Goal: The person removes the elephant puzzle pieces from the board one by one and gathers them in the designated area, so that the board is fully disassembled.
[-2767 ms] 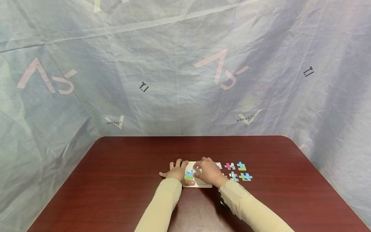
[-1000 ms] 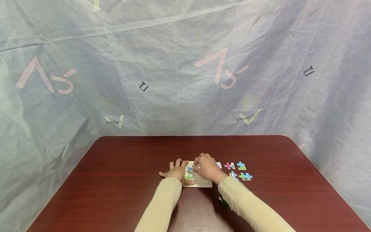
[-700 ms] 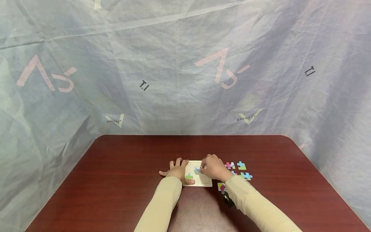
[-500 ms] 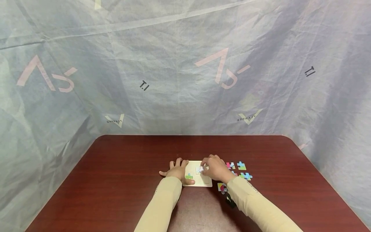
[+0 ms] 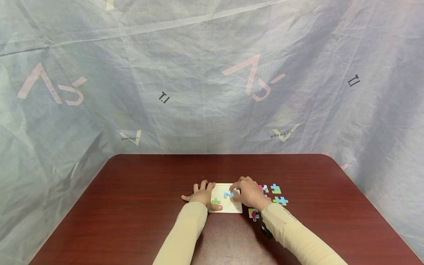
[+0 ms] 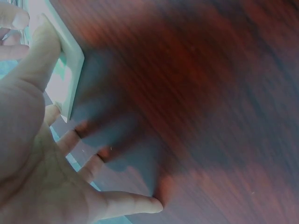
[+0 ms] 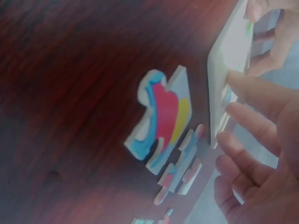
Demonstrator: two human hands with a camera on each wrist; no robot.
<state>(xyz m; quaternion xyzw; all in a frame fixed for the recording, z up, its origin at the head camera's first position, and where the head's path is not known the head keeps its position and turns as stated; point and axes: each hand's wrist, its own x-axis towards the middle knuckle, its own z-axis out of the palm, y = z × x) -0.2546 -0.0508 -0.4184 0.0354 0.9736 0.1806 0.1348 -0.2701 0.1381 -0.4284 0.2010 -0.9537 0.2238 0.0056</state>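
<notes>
In the head view, a pale wooden puzzle board (image 5: 232, 209) lies on the table. My left hand (image 5: 200, 197) is spread at its left edge, the thumb resting on the board and the other fingers on and beyond its rim. A green and blue jigsaw piece (image 5: 216, 201) sits in the board's lower left. My right hand (image 5: 249, 193) is over the board's right side, pinching a blue and white jigsaw piece (image 5: 227, 194) near the middle between thumb and index finger. In the right wrist view, a bit of blue shows between those fingertips; the other fingers are loosely bent.
Several loose jigsaw pieces lie right of the board, among them a yellow and red piece (image 5: 254, 214), a blue and green piece (image 5: 281, 201) and another blue and green piece (image 5: 275, 188). Some are partly behind my right hand. A grey cloth (image 5: 205, 110) hangs behind the dark red table (image 5: 139, 206).
The right hand has lifted the blue piece away from the board's left side and moved it right to the middle, turning it on the way. The left hand has stayed in place.
</notes>
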